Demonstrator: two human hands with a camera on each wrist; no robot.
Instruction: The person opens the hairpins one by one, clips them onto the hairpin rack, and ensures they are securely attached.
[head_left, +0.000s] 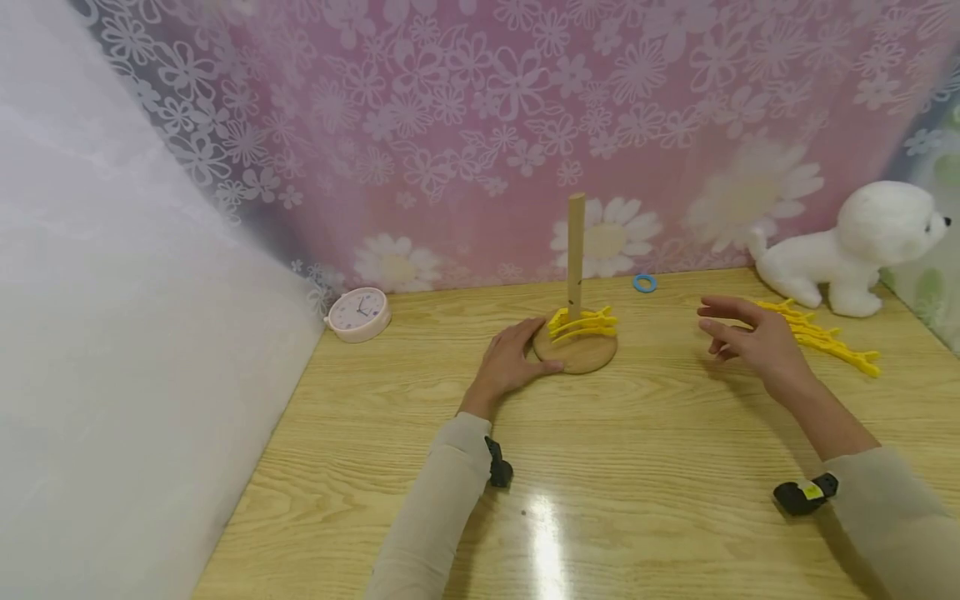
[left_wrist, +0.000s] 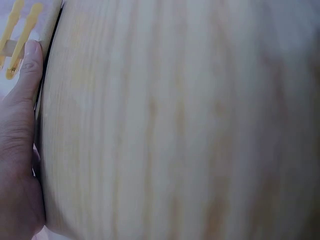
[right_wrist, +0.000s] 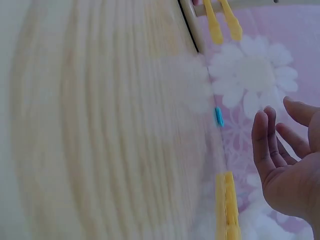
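Note:
A round wooden stand [head_left: 581, 357] with an upright post [head_left: 575, 254] stands on the table. My left hand [head_left: 510, 358] holds the edge of its disc, fingers along the far left side and thumb at the front. Low on the post lie yellow branched plastic pieces [head_left: 585, 325], which also show beyond the thumb [left_wrist: 32, 60] in the left wrist view. My right hand [head_left: 753, 337] hovers with nothing in it, its fingers loosely bent, just left of a row of more yellow branched pieces [head_left: 836, 343]. The right wrist view shows this hand [right_wrist: 290, 160] with its fingers apart.
A blue ring [head_left: 645, 283] lies at the table's back edge. A white plush dog [head_left: 847, 250] stands at the back right, behind the yellow row. At the back left is a pink clock [head_left: 360, 314]. A flowered pink curtain [head_left: 450, 167] hangs behind the table.

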